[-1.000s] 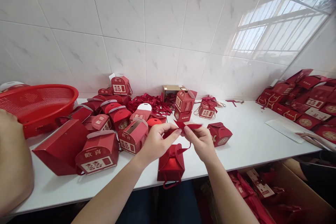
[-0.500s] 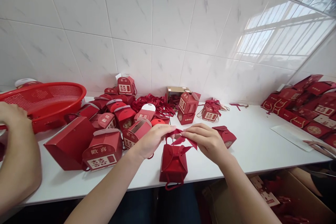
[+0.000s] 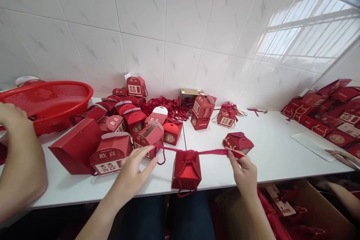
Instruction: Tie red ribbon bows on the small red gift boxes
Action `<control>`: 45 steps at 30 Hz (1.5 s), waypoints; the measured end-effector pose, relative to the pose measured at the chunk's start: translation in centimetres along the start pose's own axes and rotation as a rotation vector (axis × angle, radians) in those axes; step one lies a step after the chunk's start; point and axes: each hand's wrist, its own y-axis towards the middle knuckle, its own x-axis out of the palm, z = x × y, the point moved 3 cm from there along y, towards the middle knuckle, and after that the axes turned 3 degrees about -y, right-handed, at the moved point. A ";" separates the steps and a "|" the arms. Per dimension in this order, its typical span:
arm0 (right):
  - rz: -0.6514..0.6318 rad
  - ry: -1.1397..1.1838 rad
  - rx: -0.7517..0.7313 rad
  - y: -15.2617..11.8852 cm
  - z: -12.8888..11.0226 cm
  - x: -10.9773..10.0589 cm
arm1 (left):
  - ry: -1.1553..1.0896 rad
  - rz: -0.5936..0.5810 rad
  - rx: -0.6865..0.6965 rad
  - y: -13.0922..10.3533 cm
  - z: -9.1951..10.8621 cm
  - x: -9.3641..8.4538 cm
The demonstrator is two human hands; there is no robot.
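Observation:
A small red gift box (image 3: 186, 172) stands upright at the table's front edge, with a cord handle hanging on its near side. Across its top runs a red ribbon (image 3: 212, 152), stretched almost straight out to both sides from a knot at the middle. My left hand (image 3: 134, 170) pinches the ribbon's left end, its other fingers partly spread. At the right end, my right hand (image 3: 242, 168) is closed on the ribbon. Just behind my right hand lies another red box (image 3: 238, 142). Several red boxes with white-and-gold print, one a printed box (image 3: 111, 155), crowd beside my left hand.
A red plastic basket (image 3: 64, 114) stands at the left, near another person's arm (image 3: 22, 165). Loose ribbons (image 3: 165, 108) lie heaped by the wall. At the right are piled boxes (image 3: 332, 108), a white sheet (image 3: 311, 146) and another person's hand (image 3: 341, 156). Below sits a carton (image 3: 323, 210).
My hands have moved apart from above the box, left hand to the left and right hand to the right. The ribbon, looped before, is now drawn out taut between them.

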 end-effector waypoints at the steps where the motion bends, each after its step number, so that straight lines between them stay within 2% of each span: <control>1: -0.019 -0.053 0.115 -0.9 2.1 -0.5 | 0.036 0.002 -0.090 -0.6 -2.0 -0.1; 4: -0.168 -0.163 0.361 -3.2 7.4 -1.3 | 0.116 -0.051 -0.289 -2.3 -6.6 0.2; 6: -0.193 -0.189 0.395 -4.1 9.2 -1.3 | 0.148 -0.109 -0.289 -3.2 -7.7 1.1; 7: -0.147 -0.210 0.375 -4.2 9.4 -1.2 | 0.175 -0.106 -0.256 -3.5 -7.6 1.6; 9: -0.012 -0.240 0.285 -4.0 8.6 -0.7 | 0.237 -0.013 -0.144 -3.6 -6.5 2.5; 10: 0.012 -0.225 0.230 -3.8 7.7 -0.2 | 0.255 0.057 -0.072 -3.4 -5.5 3.0; 11: -0.018 -0.182 0.174 -3.5 6.6 0.6 | 0.257 0.120 0.004 -3.1 -4.5 3.5; 13: -0.194 -0.051 0.095 -3.1 4.2 2.7 | 0.227 0.210 0.154 -2.3 -2.3 4.4; 16: -0.476 0.055 0.093 -2.9 1.1 5.3 | 0.130 0.234 0.295 -1.0 0.2 5.4; 18: -0.582 0.084 0.126 -3.0 -0.1 6.3 | 0.063 0.239 0.360 -0.3 1.2 5.5; 21: -0.647 0.164 0.141 -3.2 -0.9 6.8 | 0.075 0.273 0.448 0.2 2.1 5.3; 22: -0.648 0.190 0.141 -3.3 -1.0 6.9 | 0.092 0.233 0.461 0.4 2.2 5.4; 24: -0.620 0.231 0.141 -3.6 -1.1 7.2 | 0.071 0.053 0.423 0.7 2.1 6.0; 27: -0.550 0.318 0.199 -4.4 -0.7 8.1 | -0.067 -0.188 0.225 0.9 1.2 7.3; 30: -0.479 0.459 0.312 -4.9 -0.2 8.7 | -0.213 -0.278 0.059 0.7 0.0 8.3; 33: -0.433 0.505 0.328 -4.3 0.1 7.9 | -0.257 -0.293 0.004 1.0 -1.1 8.2; 37: -0.647 0.271 0.056 -2.8 -0.9 5.7 | -0.212 -0.323 0.087 1.9 -1.2 6.7; 39: -0.709 0.123 -0.069 -2.3 -1.4 4.8 | -0.291 -0.398 0.062 2.2 -1.0 6.4; 41: -0.677 -0.013 -0.123 -2.0 -1.5 4.5 | -0.437 -0.530 -0.091 2.2 -1.2 6.6; 43: -0.574 -0.129 -0.133 -2.0 -1.4 4.6 | -0.538 -0.666 -0.256 2.2 -1.6 7.2; 45: -0.458 -0.197 -0.128 -2.0 -1.2 4.9 | -0.545 -0.770 -0.330 2.3 -2.1 7.7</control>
